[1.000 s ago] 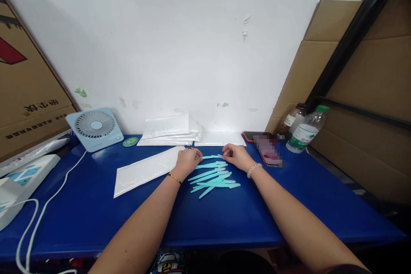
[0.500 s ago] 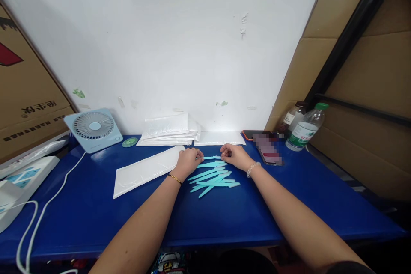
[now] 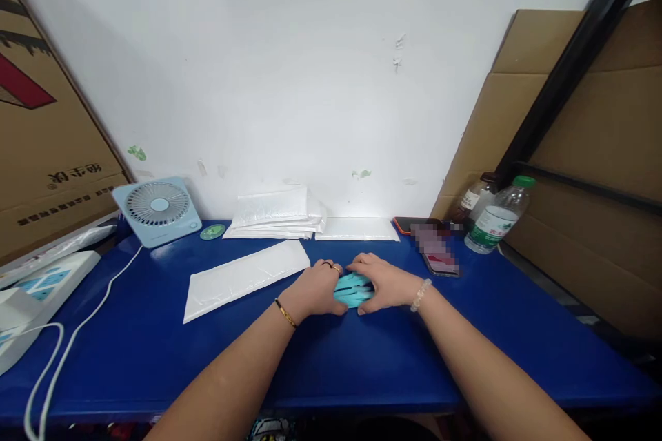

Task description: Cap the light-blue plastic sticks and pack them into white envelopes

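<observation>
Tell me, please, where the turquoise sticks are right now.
In the head view, the turquoise sticks are bunched below and slightly right of centre, between the left hand and right hand.

The left hand (image 3: 318, 289) and right hand (image 3: 385, 284) hide the teal sticks' (image 3: 353, 291) ends, mid-frame. Pixels blur the phone (image 3: 440, 258) at right

Across the blue table (image 3: 331, 372) we find, from the left, a white power strip (image 3: 67, 269), a light-blue fan (image 3: 158, 205), a round green disc (image 3: 212, 231), a slanting white packet (image 3: 245, 280), a stack of white packets (image 3: 273, 213) with a single flat packet (image 3: 356, 229) just beside it, two phones (image 3: 442, 260) and two bottles (image 3: 491, 224). Whether the teal sticks (image 3: 352, 291) bunched near its middle rest on it, we cannot tell.
</observation>
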`<state>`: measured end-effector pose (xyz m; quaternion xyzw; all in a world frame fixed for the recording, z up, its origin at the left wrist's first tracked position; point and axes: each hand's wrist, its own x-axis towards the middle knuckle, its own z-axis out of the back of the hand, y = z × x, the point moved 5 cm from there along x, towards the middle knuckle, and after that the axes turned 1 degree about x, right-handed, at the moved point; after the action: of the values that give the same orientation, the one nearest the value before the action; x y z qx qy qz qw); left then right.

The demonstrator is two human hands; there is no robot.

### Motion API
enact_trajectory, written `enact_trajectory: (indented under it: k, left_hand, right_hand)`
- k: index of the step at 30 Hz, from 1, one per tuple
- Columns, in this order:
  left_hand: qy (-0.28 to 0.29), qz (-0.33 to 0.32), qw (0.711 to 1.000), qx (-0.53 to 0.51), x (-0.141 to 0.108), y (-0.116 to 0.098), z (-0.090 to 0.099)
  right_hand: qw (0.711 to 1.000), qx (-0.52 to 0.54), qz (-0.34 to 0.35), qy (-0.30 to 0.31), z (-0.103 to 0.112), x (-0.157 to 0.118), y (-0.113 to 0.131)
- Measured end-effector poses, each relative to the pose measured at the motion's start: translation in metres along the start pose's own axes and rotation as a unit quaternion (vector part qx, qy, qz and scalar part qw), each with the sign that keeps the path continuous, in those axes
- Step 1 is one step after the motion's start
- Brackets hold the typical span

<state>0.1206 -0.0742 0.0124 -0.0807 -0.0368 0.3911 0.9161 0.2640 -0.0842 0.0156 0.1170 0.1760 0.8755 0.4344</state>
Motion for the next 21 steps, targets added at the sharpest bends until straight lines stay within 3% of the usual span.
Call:
enact_trajectory:
  k: [5, 15, 19, 21]
  left_hand:
    - [0.013, 0.007, 0.998, 0.066, 0.002, -0.014, -0.003]
    - [-0.028, 0.024, 0.997, 0.064, 0.007, -0.009, -0.006]
    - [-0.036, 0.020, 0.997, 0.060, 0.006, -0.004, 0.006]
    - [-0.061, 0.023, 0.997, 0.045, 0.002, 0.011, 0.019]
  right_hand:
    - [0.995, -0.097, -0.021, 0.006, -0.014, 0.005, 0.017]
    - [0.976, -0.212, -0.034, -0.013, -0.021, 0.013, 0.018]
    - [0.974, -0.220, -0.053, -0.014, -0.019, 0.013, 0.014]
    - [0.972, -0.222, -0.070, -0.009, -0.015, 0.011, 0.009]
